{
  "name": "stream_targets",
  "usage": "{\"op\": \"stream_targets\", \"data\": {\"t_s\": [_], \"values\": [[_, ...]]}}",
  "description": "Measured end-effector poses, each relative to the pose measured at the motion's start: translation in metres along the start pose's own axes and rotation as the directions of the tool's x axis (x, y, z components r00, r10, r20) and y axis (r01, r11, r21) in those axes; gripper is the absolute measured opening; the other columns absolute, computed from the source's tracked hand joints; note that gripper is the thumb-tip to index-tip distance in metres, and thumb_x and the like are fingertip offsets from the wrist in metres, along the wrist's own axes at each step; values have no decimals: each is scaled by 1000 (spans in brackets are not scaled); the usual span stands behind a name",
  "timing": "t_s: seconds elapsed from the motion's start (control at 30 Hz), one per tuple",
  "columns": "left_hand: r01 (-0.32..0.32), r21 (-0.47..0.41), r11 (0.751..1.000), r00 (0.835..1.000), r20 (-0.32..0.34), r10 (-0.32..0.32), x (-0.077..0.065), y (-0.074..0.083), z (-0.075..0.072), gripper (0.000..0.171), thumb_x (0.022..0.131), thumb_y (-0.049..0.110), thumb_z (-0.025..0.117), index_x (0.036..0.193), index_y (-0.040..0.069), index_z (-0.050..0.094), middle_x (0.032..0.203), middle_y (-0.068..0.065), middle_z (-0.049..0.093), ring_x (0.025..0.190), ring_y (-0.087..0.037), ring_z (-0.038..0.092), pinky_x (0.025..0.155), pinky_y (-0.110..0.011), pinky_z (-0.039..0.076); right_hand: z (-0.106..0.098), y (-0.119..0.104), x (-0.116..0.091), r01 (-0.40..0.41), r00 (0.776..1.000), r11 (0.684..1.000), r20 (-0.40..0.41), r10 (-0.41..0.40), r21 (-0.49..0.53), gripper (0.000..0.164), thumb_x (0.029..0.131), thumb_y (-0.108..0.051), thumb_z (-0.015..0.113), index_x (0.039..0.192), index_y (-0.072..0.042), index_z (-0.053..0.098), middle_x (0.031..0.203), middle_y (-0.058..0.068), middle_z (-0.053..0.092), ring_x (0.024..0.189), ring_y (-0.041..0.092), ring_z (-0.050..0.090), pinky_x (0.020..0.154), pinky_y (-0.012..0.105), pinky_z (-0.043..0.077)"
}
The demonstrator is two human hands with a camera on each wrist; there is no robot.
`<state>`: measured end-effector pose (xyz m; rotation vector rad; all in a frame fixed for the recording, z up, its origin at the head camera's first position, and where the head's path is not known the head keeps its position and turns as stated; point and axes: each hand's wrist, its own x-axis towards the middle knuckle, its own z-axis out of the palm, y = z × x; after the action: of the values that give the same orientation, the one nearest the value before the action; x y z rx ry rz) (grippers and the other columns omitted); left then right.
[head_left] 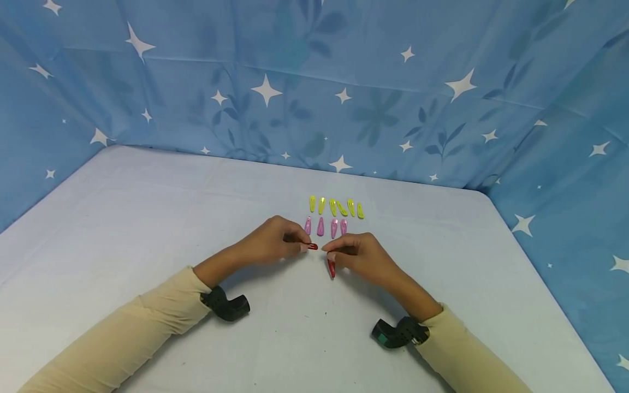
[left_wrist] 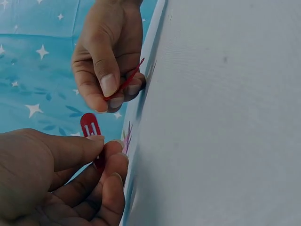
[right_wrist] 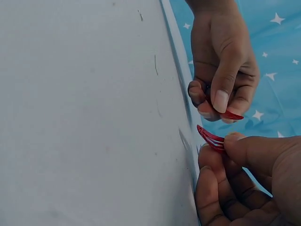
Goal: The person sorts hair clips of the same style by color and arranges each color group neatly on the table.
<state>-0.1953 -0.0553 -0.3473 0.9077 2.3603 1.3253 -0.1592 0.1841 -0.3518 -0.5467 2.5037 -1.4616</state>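
Between thumb and fingertips my left hand (head_left: 273, 240) pinches a red snap hair clip (head_left: 312, 246), its rounded end poking out to the right. My right hand (head_left: 366, 256) pinches a second red hair clip (head_left: 331, 268), which points down toward me in the head view. The two hands are close together but apart, just above the table. In the left wrist view the left clip (left_wrist: 89, 126) shows its slotted flat side; the right wrist view shows the right clip (right_wrist: 210, 139) bent in a curve. Just beyond the hands lies a row of pink hair clips (head_left: 320, 227).
Behind the pink row, several yellow hair clips (head_left: 321, 206) lie in a rough line, one slanted. A white cloth covers the table (head_left: 196, 185). A blue star-patterned curtain (head_left: 295, 109) hangs along its far and side edges. Black devices (head_left: 226, 304) are strapped to both wrists.
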Motion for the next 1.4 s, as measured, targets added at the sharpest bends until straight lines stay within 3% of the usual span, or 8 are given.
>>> {"op": "stream_targets", "data": {"t_s": [0.13,0.3,0.57,0.83,1.07,1.3,1.4], "values": [[19,-56,998,1000,-21,-20,0,0,-1,17,88,0,67,105,-1,71,89,-4,72,73,-15,63,64,-26,49,0,-2,3,-45,999,999,-31,44,-20,17,89,-7,70,105,-5,75,89,3,70,77,19,60,64,23,48],[13,-56,998,998,-53,-16,1,0,-1,26,89,-4,63,114,-2,69,84,-6,71,70,-16,63,56,-25,42,0,-5,9,-63,997,996,-57,60,-60,14,89,-8,72,102,-5,75,89,1,71,77,20,59,64,23,48],[64,-146,987,994,-73,-76,3,1,0,11,90,2,65,98,-3,71,87,-7,73,74,-19,68,64,-29,50,-1,-6,15,-83,994,995,-74,80,-50,12,88,-7,71,99,-4,75,88,3,71,74,19,65,63,29,52],[79,-46,996,991,-105,-83,2,-1,0,14,92,15,67,93,5,77,79,2,69,70,-16,58,61,-30,47,0,-5,22,-80,995,994,-70,75,-70,13,88,-8,72,100,-6,76,89,2,70,74,20,63,63,29,53],[48,-40,998,992,-116,-53,3,-1,0,21,90,2,65,109,1,73,82,-1,68,72,-16,57,63,-29,48,1,-6,28,-95,993,993,-74,89,-74,13,88,-7,73,100,-6,76,90,2,70,81,20,62,68,27,51],[63,-152,986,994,-75,-75,4,-3,1,23,88,-6,63,111,-5,68,88,-8,67,68,-19,66,66,-32,54,0,-7,29,-122,991,992,-68,119,-42,17,87,-5,71,104,-4,75,90,3,68,83,19,61,68,25,49],[50,-152,987,996,-71,-62,4,-4,1,30,84,-11,58,112,-6,67,89,-9,65,70,-19,66,67,-31,54,0,-7,29,-101,993,994,-63,98,-49,18,87,-3,71,104,-2,75,90,4,68,82,19,62,70,26,50]]}}
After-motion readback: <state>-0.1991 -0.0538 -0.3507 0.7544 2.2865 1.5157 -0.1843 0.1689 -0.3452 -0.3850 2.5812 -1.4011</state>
